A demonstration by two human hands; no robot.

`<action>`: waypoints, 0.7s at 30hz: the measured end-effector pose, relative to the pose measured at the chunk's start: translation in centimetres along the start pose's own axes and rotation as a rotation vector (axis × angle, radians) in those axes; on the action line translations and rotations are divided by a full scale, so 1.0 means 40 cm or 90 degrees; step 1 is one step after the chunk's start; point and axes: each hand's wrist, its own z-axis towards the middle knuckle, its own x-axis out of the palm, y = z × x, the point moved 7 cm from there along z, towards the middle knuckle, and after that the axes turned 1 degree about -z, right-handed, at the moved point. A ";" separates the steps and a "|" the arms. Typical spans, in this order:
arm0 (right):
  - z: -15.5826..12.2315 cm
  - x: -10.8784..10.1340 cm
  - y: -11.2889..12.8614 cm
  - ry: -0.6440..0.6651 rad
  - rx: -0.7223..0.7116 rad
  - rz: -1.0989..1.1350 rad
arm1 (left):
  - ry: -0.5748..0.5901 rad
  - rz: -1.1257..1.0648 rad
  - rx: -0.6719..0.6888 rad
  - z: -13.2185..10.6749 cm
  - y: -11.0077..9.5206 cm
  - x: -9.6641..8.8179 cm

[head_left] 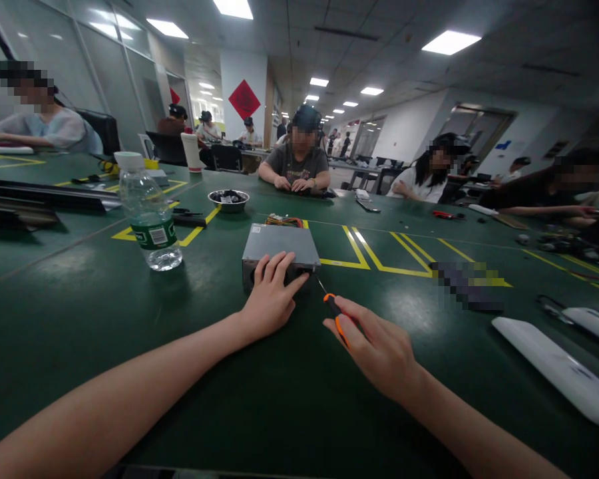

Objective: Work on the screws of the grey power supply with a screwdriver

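A grey metal computer power supply (282,244) lies on the green table, its bundle of coloured cables (284,221) behind it. My left hand (272,293) rests against its top and near face, fingers spread and stretched out. In my right hand (377,342) is a screwdriver (332,307) with a black and orange handle, gripped between thumb and fingers. The blade points up and left at the near right corner of the power supply. Whether the tip touches a screw there I cannot tell.
Left of the power supply stands a clear water bottle (152,219) with a green label. Beyond are a metal bowl (228,201) of small dark parts and a white cup (192,152). A long white device (554,366) lies at right. Several people sit around the table.
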 end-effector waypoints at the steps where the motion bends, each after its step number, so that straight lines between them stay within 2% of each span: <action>1: -0.001 0.001 -0.005 0.003 0.016 0.000 | 0.000 0.002 -0.001 -0.001 0.000 0.001; 4: 0.001 0.002 -0.002 0.025 0.025 0.013 | -0.003 0.010 0.001 -0.002 -0.001 0.002; 9: 0.009 0.002 0.034 0.026 -0.053 0.071 | -0.002 0.016 0.008 -0.004 -0.002 0.002; 12: 0.007 0.003 0.031 0.011 -0.072 0.060 | -0.002 0.011 0.008 -0.004 -0.002 0.001; 14: 0.004 0.001 0.020 0.002 -0.063 0.051 | -0.002 0.009 0.007 -0.004 -0.003 0.001; 18: 0.002 0.005 -0.007 0.037 0.020 0.074 | 0.001 0.007 0.004 -0.003 -0.004 -0.001; 21: 0.004 0.007 0.010 0.069 -0.006 0.085 | -0.001 -0.002 0.004 -0.003 -0.006 -0.003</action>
